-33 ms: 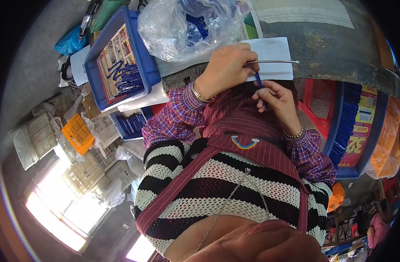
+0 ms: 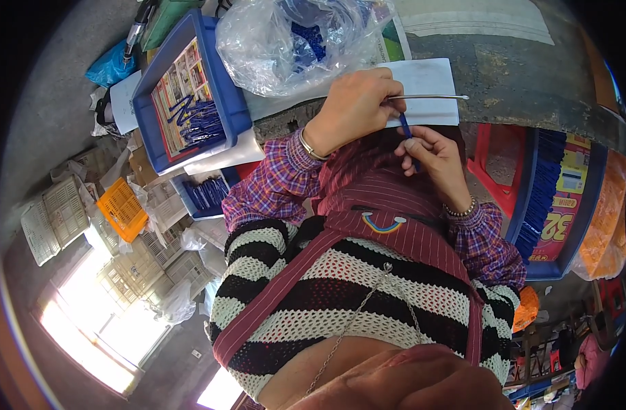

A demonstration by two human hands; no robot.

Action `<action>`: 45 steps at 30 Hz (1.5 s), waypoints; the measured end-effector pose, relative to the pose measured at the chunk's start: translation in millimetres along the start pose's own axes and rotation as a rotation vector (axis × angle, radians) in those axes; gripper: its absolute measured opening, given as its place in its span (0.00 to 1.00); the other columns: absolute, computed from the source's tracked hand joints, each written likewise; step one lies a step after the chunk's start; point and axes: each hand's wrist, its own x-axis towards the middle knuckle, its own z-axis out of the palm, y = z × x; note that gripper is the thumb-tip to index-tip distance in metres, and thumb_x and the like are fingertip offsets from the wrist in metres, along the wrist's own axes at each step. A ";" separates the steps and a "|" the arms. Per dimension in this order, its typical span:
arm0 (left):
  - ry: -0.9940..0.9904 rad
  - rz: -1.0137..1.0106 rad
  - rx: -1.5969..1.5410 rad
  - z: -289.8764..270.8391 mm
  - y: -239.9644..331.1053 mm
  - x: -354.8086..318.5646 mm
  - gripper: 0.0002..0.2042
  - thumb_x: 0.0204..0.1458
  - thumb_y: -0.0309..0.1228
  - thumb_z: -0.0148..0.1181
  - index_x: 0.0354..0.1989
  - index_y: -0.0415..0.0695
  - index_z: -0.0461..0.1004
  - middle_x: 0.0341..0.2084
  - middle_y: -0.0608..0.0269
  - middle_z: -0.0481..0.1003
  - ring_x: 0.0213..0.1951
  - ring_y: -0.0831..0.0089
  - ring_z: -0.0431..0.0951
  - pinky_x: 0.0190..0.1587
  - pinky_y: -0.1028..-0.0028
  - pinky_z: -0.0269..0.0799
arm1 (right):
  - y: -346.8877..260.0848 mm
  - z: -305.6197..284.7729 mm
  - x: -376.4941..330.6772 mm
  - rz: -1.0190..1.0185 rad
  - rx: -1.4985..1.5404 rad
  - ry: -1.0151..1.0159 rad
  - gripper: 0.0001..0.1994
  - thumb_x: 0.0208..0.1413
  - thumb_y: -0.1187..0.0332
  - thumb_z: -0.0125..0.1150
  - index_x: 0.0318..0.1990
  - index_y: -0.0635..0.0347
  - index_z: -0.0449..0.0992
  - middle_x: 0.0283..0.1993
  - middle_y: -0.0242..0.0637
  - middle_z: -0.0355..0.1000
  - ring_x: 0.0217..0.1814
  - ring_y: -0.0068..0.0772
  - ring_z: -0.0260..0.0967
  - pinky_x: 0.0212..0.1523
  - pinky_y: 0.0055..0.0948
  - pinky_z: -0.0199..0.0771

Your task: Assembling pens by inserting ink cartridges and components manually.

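Left hand: here is the left hand (image 2: pixel 357 102), over the near edge of the worktable (image 2: pixel 525 89), fingers bent and pinching a thin metal rod (image 2: pixel 436 96).
Metal rod: out it runs from those fingertips, almost level, across the white sheet (image 2: pixel 425 76), its tip just past the sheet's right edge.
Right hand: and the right hand (image 2: pixel 436 158), a little lower, has thumb and fingers closed around a blue strip (image 2: pixel 404 124).
Blue strip: slim, steeply slanted, just off the worktable's near edge; its upper end reaches the left fingertips, and whether they grip it too, one cannot tell.
White sheet: flat at the worktable's near edge, right under the rod.
Plastic bag: a clear, crumpled bag (image 2: pixel 258 58) bulges near the worktable's left end, dark blue pieces (image 2: pixel 307 42) showing inside.
Left tray: a blue tray (image 2: pixel 239 102), blue strips heaped toward its near edge, printed paper beneath.
Right tray: another blue tray (image 2: pixel 590 212), blue strips lined along its left edge.
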 end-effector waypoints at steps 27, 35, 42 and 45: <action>0.431 0.453 -1.025 -25.5 25.4 -9.0 0.03 0.54 0.20 0.45 0.37 0.37 0.64 0.29 0.54 0.70 0.37 0.62 0.74 0.50 0.61 0.69 | 0.0 4.8 3.6 -0.027 0.014 0.025 0.13 0.56 0.73 0.51 0.47 0.70 0.69 0.30 0.35 0.72 0.24 0.16 0.67 0.24 0.17 0.70; 0.218 0.021 -0.838 28.6 -4.0 -41.3 0.05 0.53 0.21 0.51 0.37 0.37 0.70 0.31 0.61 0.71 0.33 0.76 0.72 0.37 0.78 0.67 | 9.0 5.9 3.8 -0.070 -0.010 0.052 0.11 0.55 0.73 0.52 0.44 0.70 0.70 0.29 0.35 0.72 0.23 0.16 0.66 0.23 0.17 0.70; 0.225 0.083 -1.114 14.8 -3.4 -35.2 0.09 0.57 0.28 0.49 0.42 0.37 0.65 0.35 0.59 0.69 0.39 0.74 0.70 0.46 0.74 0.66 | 4.4 6.7 5.1 -0.055 -0.002 0.057 0.12 0.55 0.73 0.52 0.45 0.70 0.70 0.30 0.35 0.72 0.24 0.16 0.66 0.23 0.17 0.70; 0.295 0.197 -1.076 1.1 3.6 -27.1 0.07 0.57 0.26 0.47 0.41 0.37 0.63 0.33 0.55 0.70 0.38 0.69 0.72 0.50 0.66 0.66 | 4.4 5.9 5.3 -0.061 0.015 0.042 0.12 0.56 0.72 0.52 0.45 0.70 0.70 0.30 0.35 0.72 0.24 0.16 0.66 0.23 0.17 0.70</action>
